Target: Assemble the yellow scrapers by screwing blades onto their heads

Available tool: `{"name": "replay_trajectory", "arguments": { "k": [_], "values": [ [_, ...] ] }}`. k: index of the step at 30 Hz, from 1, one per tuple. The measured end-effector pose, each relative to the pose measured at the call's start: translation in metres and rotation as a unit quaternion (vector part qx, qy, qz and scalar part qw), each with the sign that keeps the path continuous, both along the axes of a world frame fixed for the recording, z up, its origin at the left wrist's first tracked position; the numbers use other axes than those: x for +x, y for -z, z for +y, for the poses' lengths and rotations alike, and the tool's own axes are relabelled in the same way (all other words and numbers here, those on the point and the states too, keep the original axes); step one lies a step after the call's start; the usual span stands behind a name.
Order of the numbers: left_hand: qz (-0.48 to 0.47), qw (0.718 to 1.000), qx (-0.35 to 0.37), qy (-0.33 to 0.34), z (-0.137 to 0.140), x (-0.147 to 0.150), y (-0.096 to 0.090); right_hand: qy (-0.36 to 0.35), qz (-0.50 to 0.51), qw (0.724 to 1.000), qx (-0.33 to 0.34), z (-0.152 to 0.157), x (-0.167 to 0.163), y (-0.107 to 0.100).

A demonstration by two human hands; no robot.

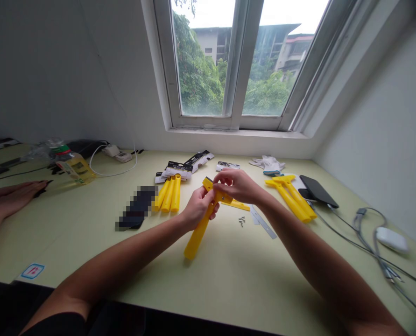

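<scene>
Head view: left fingers (208,198) wrap a yellow plastic scraper (202,226) while right fingers (224,188) pinch its partly hidden wide end.

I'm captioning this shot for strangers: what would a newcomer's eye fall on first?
Probably the yellow tool near the centre, held in the left grip with the right grip at its head. The big window above comes next, with green trees outside. More yellow stands out on the pale desk: three handles to the left, two tools to the right.
</scene>
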State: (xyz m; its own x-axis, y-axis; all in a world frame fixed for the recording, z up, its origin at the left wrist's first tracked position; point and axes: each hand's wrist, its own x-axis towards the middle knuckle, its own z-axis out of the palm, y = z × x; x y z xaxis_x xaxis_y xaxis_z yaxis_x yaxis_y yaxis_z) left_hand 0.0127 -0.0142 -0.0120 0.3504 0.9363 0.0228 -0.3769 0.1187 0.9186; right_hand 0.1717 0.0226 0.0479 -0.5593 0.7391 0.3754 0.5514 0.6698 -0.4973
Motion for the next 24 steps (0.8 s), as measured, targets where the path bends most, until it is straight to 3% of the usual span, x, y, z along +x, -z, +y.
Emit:
{"name": "replay_trajectory", "arguments": {
  "k": [12,21,24],
  "values": [
    [0.116,0.991,0.058,-0.015,-0.0047,0.0008,0.0087,-0.009,-0.051,0.997,0.058,-0.0078,-0.0008,-0.0023],
    [0.129,0.989,0.065,-0.019,-0.0083,0.0011,0.0054,0.018,-0.051,0.998,0.015,-0.0068,-0.0017,-0.0014],
    [0.13,0.989,0.074,-0.012,-0.0087,0.0007,0.0058,0.027,-0.019,0.999,-0.03,-0.0023,0.0008,0.0008]
  ]
}}
